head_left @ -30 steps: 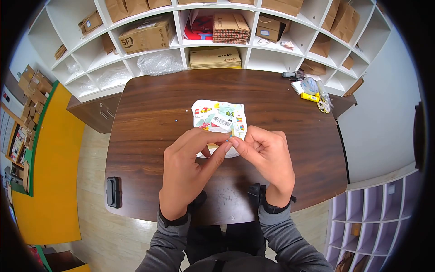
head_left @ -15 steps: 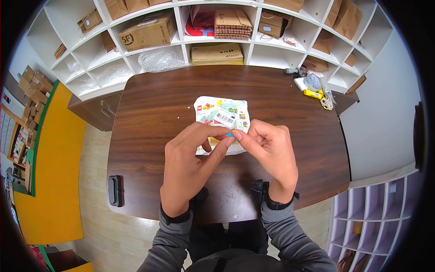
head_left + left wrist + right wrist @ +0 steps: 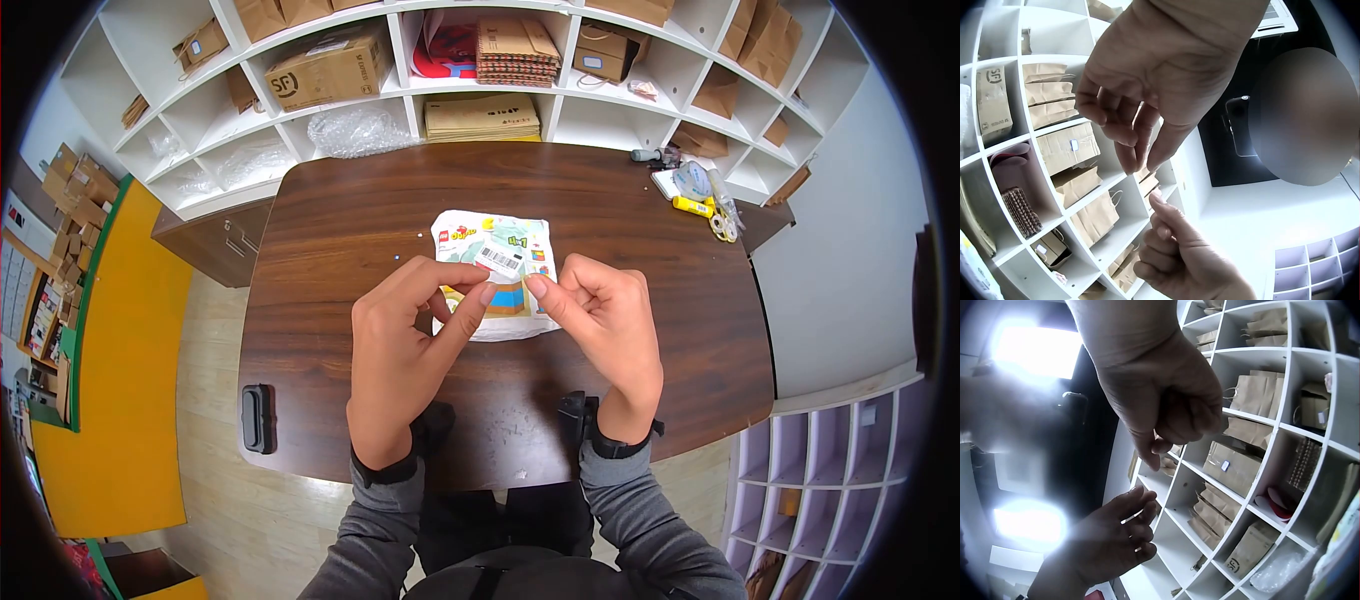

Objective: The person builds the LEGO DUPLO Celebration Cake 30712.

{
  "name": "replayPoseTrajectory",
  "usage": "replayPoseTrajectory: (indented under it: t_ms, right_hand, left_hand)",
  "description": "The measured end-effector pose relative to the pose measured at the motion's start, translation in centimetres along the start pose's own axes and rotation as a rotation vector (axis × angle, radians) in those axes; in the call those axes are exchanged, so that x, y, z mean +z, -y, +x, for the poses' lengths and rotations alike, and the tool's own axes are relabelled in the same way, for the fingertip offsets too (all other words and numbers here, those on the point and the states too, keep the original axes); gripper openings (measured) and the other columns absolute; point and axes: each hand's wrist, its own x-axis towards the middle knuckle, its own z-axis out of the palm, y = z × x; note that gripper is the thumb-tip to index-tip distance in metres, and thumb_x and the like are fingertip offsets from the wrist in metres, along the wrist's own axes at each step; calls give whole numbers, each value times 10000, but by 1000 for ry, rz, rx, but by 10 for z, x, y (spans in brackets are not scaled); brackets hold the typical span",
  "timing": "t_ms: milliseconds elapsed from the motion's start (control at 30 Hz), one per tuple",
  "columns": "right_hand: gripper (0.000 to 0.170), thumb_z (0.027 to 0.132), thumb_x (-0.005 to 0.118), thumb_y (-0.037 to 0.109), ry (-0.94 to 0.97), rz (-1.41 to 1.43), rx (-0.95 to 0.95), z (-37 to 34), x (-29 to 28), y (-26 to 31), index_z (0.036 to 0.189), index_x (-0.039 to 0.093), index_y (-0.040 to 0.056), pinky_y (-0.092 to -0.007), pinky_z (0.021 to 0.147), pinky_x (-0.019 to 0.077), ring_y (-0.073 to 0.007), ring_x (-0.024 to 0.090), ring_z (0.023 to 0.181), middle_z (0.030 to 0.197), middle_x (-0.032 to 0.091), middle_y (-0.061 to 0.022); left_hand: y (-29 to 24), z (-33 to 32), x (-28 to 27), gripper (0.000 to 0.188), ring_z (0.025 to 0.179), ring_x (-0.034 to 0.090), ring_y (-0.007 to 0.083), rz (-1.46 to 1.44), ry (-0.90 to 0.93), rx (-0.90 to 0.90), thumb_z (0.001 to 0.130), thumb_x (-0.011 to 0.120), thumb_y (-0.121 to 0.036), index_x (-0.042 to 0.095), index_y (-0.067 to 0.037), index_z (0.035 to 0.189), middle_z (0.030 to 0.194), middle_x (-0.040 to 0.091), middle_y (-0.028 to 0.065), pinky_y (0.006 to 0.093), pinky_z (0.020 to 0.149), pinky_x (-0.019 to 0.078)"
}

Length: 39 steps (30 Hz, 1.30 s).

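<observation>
A white packet (image 3: 492, 228) with colourful print and a barcode label lies on the brown table (image 3: 330, 300). The left hand (image 3: 405, 325) hovers over its lower left side, thumb and forefinger bent close together. Over the packet's right edge is the right hand (image 3: 612, 325), its fingers curled and its thumb against the forefinger. A gap separates the two hands' fingertips. In the left wrist view the left hand (image 3: 1166, 69) has loosely bent fingers; in the right wrist view the right hand (image 3: 1154, 387) is curled more tightly. Nothing shows between the fingertips of either hand.
A black case (image 3: 257, 418) lies at the table's left edge. Tape, scissors and a yellow tube (image 3: 692, 207) are at the back right. Tiny specks lie left of the packet. White shelves (image 3: 600, 124) with boxes and paper bags stand behind the table.
The fingertips of both hands, together before, have moved apart; the left hand shifted left and the right hand slightly right. More of the packet's blue and orange print shows between them.
</observation>
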Motion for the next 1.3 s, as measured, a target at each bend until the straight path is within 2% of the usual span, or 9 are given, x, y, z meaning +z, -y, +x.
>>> replayPoseTrajectory:
  t_ms: [67, 200, 267, 400, 467, 900, 967, 1300]
  right_hand:
    - [350, 838, 688, 176, 0, 14, 3, 0, 0, 0, 599, 499, 3, -289, 408, 294, -105, 331, 418, 452, 417, -69]
    - [348, 838, 689, 167, -3, 26, 9, 0, -1, 0, 599, 504, -5, -279, 407, 286, -84, 324, 431, 455, 416, -64]
    - [347, 838, 689, 164, -5, 24, 8, 0, -1, 0, 599, 505, -8, -275, 407, 283, -79, 322, 434, 456, 416, -63]
    - [348, 835, 692, 164, -17, 19, 14, 0, -2, 0, 599, 504, -8, -275, 407, 282, -80, 320, 435, 458, 421, -62]
    - [347, 834, 693, 165, -18, 11, 15, 0, -2, 0, 600, 504, -8, -276, 407, 283, -80, 321, 435, 459, 423, -64]
    - [331, 838, 691, 163, -29, 18, 3, 1, -1, 0, 608, 519, -2, -283, 407, 287, -87, 322, 425, 452, 420, -58]
    - [329, 839, 691, 163, -31, 25, 0, 1, 0, -1, 610, 520, -1, -283, 406, 285, -85, 322, 425, 452, 421, -56]
    - [344, 832, 697, 160, -42, 18, 30, 2, 3, -4, 599, 490, 14, -265, 403, 243, -69, 280, 433, 438, 369, -25]
  left_hand:
    - [4, 0, 0, 134, 532, 489, 113, -6, -11, 41, 765, 718, -74, 680, -22, 884, 708, 620, 68, 249, 516, 395]
    - [4, 0, -2, 131, 526, 478, 106, -6, -26, 26, 772, 716, -78, 679, -20, 883, 697, 614, 65, 245, 514, 390]
    - [1, 0, -4, 128, 610, 467, 58, -28, -27, -83, 805, 699, -73, 678, 13, 897, 730, 643, 24, 203, 591, 395]
    - [2, 1, -4, 121, 619, 473, 58, 2, -29, -59, 808, 697, -72, 677, 15, 888, 723, 639, 23, 203, 599, 399]
    - [8, 0, -2, 110, 517, 450, 86, -15, -59, 9, 785, 711, -87, 669, -6, 847, 665, 599, 60, 238, 505, 371]
    - [6, 0, -1, 102, 513, 455, 91, -16, -49, 7, 780, 712, -82, 664, -8, 832, 674, 609, 57, 237, 505, 375]
    - [2, 0, -4, 113, 630, 505, 64, -5, -3, -55, 820, 690, -84, 667, 19, 860, 732, 655, 36, 208, 604, 408]
    - [5, 2, -3, 110, 642, 536, 71, 14, -32, -38, 831, 680, -79, 657, 25, 861, 717, 655, 53, 204, 616, 415]
